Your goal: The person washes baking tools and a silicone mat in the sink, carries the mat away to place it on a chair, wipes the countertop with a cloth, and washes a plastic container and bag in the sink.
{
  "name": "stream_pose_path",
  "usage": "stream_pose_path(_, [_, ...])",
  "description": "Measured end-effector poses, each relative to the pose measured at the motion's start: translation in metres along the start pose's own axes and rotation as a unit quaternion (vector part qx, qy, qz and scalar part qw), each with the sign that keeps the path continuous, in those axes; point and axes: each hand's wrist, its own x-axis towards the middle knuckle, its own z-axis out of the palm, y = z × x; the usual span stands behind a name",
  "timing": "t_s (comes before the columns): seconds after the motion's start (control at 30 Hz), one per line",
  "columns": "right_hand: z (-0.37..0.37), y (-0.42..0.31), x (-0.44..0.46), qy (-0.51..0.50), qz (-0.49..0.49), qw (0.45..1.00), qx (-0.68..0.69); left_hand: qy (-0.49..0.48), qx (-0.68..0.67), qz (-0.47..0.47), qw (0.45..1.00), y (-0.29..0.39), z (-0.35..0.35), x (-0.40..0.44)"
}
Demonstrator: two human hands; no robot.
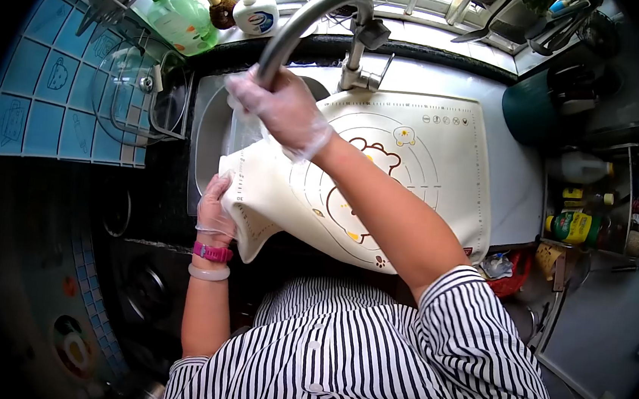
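A cream silicone kneading mat (455, 166) with measuring marks and a cartoon bear print lies over the counter and hangs down at its left and front edges. My left hand (215, 204), in a clear plastic glove, grips the mat's left edge, which is lifted and curled beside the sink (206, 117). My right hand (285, 113), gloved too, is closed around the spout end of the curved grey faucet (304, 27) above the sink. Its fingertips are slightly blurred. Part of the sink basin is hidden by the mat and my right hand.
A green bottle (183, 24) and a white bottle (256, 15) stand at the window sill. Glass lids sit in a rack (165, 137) at left. A dark green utensil holder (529, 108) and a shelf of condiment bottles (579, 226) are at right.
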Motion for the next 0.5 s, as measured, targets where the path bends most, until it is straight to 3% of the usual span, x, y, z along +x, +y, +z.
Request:
stream_pose_path(0.03, [-0.009,-0.011,-0.016,-0.017,0.045,0.998,-0.033,-0.004,-0.028,-0.03,0.999,-0.001,0.001,0.002])
stream_pose_path(0.1, [-0.036,-0.012,-0.036,-0.056,0.043,0.996,-0.061,-0.007,-0.056,-0.064,0.996,-0.002,0.006,0.003])
stream_pose_path(0.17, [-0.056,-0.021,-0.059,-0.085,0.074,0.993,-0.037,-0.051,-0.133,-0.16,0.977,0.006,0.024,-0.007])
stream_pose_path(0.23, [-0.073,-0.026,-0.079,-0.058,-0.039,0.989,-0.129,-0.048,-0.114,-0.158,0.98,0.007,0.035,-0.014])
stream_pose_path(0.3, [-0.119,0.019,-0.105,0.041,-0.066,0.913,-0.4,-0.046,-0.097,-0.156,0.982,0.007,0.045,-0.022])
stream_pose_path(0.33, [-0.131,0.056,-0.126,0.043,-0.064,0.914,-0.399,-0.039,-0.095,-0.156,0.982,0.006,0.05,-0.027])
stream_pose_path(0.4, [-0.143,0.118,-0.163,0.043,-0.007,0.7,-0.713,-0.023,-0.09,-0.157,0.983,0.005,0.053,-0.035])
stream_pose_path(0.43, [-0.146,0.127,-0.163,0.046,-0.005,0.701,-0.711,-0.023,-0.086,-0.159,0.983,0.005,0.052,-0.037])
stream_pose_path(0.5, [-0.153,0.143,-0.159,-0.094,0.061,0.67,-0.734,0.003,-0.103,-0.171,0.98,0.008,0.049,-0.039])
